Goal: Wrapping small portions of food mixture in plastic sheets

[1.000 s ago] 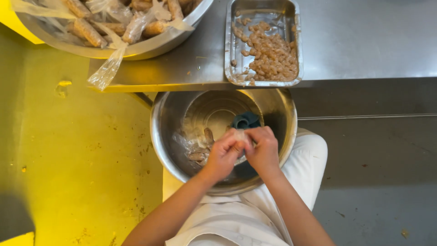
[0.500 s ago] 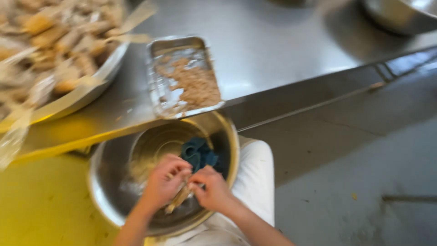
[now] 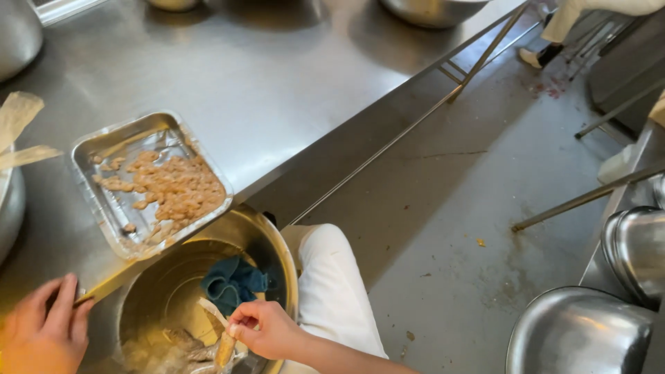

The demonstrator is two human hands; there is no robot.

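Head view shows the right hand [image 3: 267,331] with fingers pinched narrow around a small pale elongated shrimp-like piece [image 3: 225,348], held over the round steel bowl [image 3: 280,249] so scraps drop inside. Its long axis runs from 12 to 6 o'clock, free end hanging down. At 9 o'clock, the left hand [image 3: 41,332] rests loosely curled and empty on the steel tabletop [image 3: 277,90] edge, steadying.

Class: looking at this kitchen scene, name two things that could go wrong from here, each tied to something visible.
1. The foil tray of peeled pieces overhangs the steel table edge above the metal bowl; a knock from the left hand might tip it.
2. The piece pinched in the right hand could slip into the scraps.
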